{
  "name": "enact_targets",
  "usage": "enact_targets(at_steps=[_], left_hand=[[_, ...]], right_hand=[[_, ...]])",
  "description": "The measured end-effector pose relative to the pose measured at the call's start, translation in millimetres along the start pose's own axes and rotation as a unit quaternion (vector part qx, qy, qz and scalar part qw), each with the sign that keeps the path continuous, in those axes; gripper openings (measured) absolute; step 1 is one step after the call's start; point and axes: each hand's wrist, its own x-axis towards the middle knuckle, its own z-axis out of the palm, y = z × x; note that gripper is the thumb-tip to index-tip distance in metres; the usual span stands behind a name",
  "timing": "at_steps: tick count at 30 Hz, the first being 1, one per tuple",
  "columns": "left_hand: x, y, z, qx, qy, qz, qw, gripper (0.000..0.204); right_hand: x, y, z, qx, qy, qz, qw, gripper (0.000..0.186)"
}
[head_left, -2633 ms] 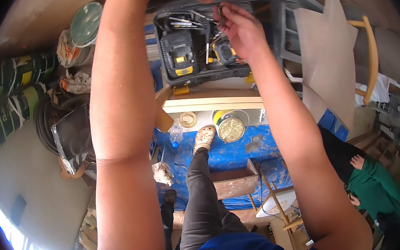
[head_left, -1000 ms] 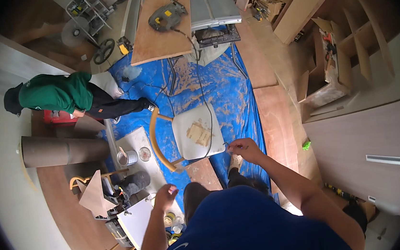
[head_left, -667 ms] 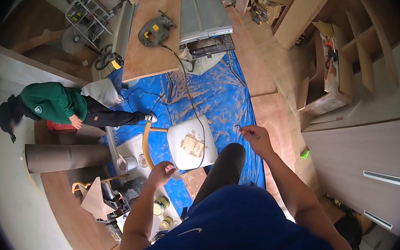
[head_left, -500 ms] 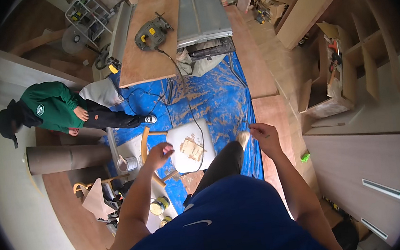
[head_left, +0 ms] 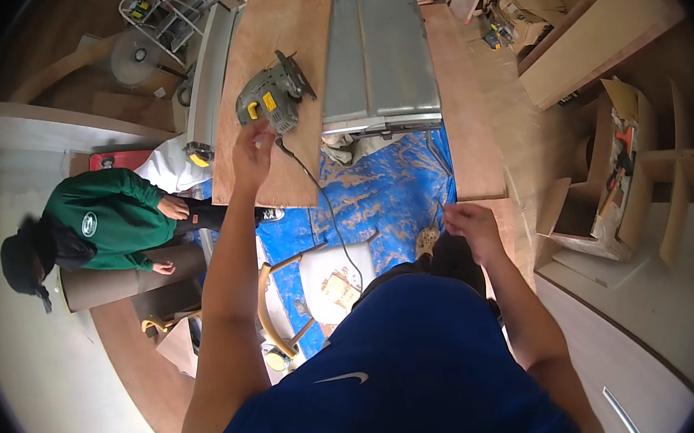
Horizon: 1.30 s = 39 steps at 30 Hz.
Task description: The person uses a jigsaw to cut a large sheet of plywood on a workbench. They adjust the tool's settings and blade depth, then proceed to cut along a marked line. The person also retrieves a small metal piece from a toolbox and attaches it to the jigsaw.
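Note:
On a wooden board (head_left: 252, 50) lies a grey jigsaw (head_left: 275, 98) with yellow parts, its cord hanging from the rear end. My left hand (head_left: 252, 154) is at the jigsaw's rear, fingers partly spread and overlapping its edge; whether they touch it is hard to see. Over the blue sheet's right side, my right hand (head_left: 473, 228) is closed, pinching a thin dark piece (head_left: 442, 206) too small to name. The power cord (head_left: 321, 194) runs down across a white-seated chair (head_left: 318, 268) that has a torn tan label on its seat.
At left stands a co-worker in a green top (head_left: 104, 215), beside a large brown roll (head_left: 86, 283). A grey metal-topped table (head_left: 385, 46) adjoins the board. Sawdust covers the blue sheet (head_left: 368, 177). Wooden shelving (head_left: 667, 160) lies at right.
I have moved forward toward the board. My left hand has gone from beside the chair up to the jigsaw. The right hand keeps its pinch. The co-worker's hands have shifted apart.

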Motion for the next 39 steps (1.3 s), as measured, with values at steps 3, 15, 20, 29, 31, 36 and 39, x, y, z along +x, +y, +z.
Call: enact_targets(at_steps=[3,15,20,29,31,36,39], left_hand=[[56.1,-21.2,9.5,-0.013,0.039,0.004,0.999,0.036],[155.6,-40.3,41.4,0.174,0.051,-0.061,0.981,0.034],[207.7,-29.5,54.8,0.154,0.014,-0.073,0.985,0.036],[294.1,-82.2,50.4,0.144,-0.053,-0.159,0.975,0.052],[307.6,-89.9,52.8,0.16,-0.067,-0.154,0.973,0.054],[299.3,-95.7,72.0,0.157,-0.077,-0.188,0.966,0.057],[290.6,-100.0,67.3,0.157,-0.075,-0.202,0.964,0.058]], right_hand=[[69.0,-48.4,47.5,-0.063,-0.046,-0.069,0.995,0.025],[315.7,-204.8,214.9,-0.227,-0.264,-0.263,0.9,0.02],[407.5,-239.6,262.3,-0.2,-0.28,-0.288,0.894,0.016],[510.8,-270.4,303.9,-0.236,-0.318,-0.116,0.911,0.015],[518.2,-263.5,303.4,-0.189,-0.287,-0.121,0.931,0.015],[531.2,-250.0,283.4,-0.145,-0.279,-0.073,0.946,0.015],[520.4,-245.1,280.4,-0.134,-0.303,-0.032,0.943,0.014]])
